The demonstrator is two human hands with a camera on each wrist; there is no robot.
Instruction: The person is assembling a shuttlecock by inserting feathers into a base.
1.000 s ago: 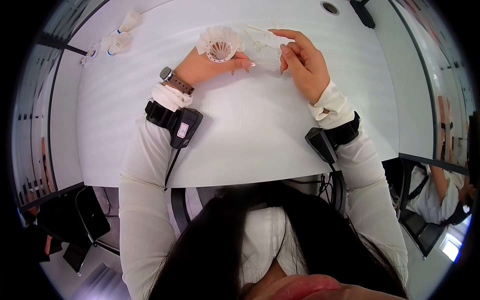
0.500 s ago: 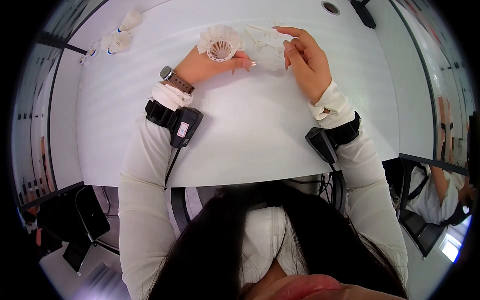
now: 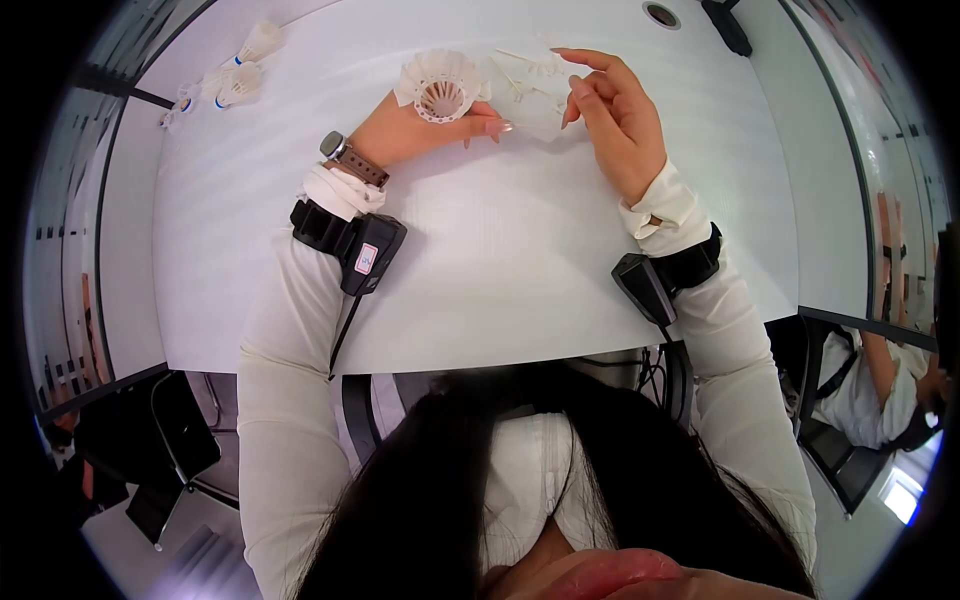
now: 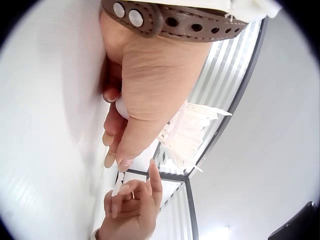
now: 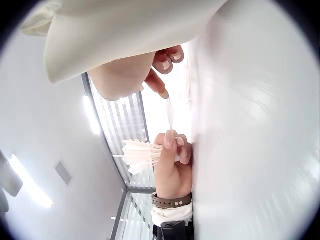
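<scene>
The left hand (image 3: 420, 130) holds a white shuttlecock (image 3: 443, 88), skirt opening up; its cork end is mostly hidden by the fingers. Between the same hand's thumb and forefinger, a loose white feather (image 5: 170, 114) is pinched at one end. In the head view that feather (image 3: 540, 120) looks pale and faint against the table. The right hand (image 3: 622, 125) is at the feather's far end, forefinger stretched out and the other fingers loosely bent. One right fingertip is at or very near the feather's tip in the right wrist view; whether they touch, I cannot tell.
Several thin white feather pieces (image 3: 522, 80) lie on the white table (image 3: 480, 270) beyond and between the hands. More shuttlecocks (image 3: 240, 84) lie at the far left. A round cable hole (image 3: 660, 15) and a black object (image 3: 726, 27) are at the far right.
The right hand has shifted slightly to the right. The pinched feather looked like a thin line and now shows its broad face. The left hand and shuttlecock have stayed put.
</scene>
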